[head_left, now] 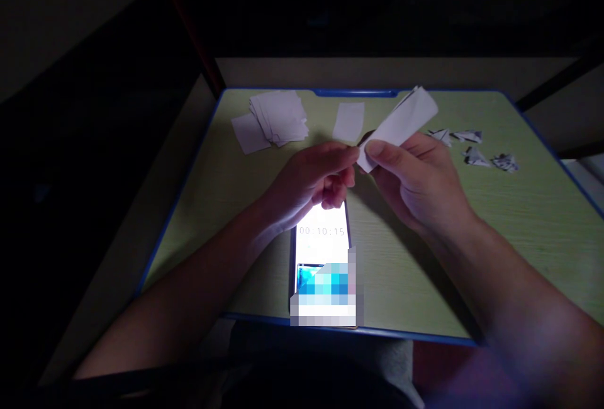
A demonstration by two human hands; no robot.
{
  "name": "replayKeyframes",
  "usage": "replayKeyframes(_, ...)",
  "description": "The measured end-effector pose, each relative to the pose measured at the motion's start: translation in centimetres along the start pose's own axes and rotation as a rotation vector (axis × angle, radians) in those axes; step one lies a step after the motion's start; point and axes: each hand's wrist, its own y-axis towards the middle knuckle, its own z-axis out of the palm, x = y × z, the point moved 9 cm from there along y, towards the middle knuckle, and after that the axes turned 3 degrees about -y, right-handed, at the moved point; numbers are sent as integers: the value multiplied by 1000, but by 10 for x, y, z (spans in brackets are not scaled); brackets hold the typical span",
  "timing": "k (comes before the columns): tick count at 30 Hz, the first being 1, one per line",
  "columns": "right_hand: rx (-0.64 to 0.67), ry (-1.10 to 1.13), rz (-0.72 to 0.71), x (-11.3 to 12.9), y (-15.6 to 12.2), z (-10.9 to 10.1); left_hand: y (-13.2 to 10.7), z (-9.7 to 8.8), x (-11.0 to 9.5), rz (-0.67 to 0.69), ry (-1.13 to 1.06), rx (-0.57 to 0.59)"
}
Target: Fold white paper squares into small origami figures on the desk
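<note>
A white sheet of paper [408,116], folded into a long narrow strip, is held up above the table and slants toward the upper right. My right hand [419,173] is closed on its lower part, with the thumb pressed flat on top. At the strip's lower left corner, the thumb and finger of my left hand [321,173] pinch the edge; the other fingers are curled. Below my left hand lies a lit phone [323,242] reading 00:10:15, its lower part blurred out by blocks. Several small folded paper pieces [476,156] lie beyond my right hand.
The light green table [226,252] has a blue rim. At its back left lies a spread stack of white paper sheets [280,116], and a single sheet [349,121] lies at the back middle. Surroundings are dark, with a dark red post [189,25] behind the left corner.
</note>
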Motion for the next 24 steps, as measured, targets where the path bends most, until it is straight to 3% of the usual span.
replayKeyframes(10, 78, 86, 32, -3, -2, 9, -2, 6, 3, -56, -22, 54)
replayKeyframes(17, 140, 133, 85, 1, -4, 19, -1, 6, 1, -55, 93, 43)
replayKeyframes(24, 127, 103, 109, -2, -3, 15, 2, 2, 3, 0, 84, 47)
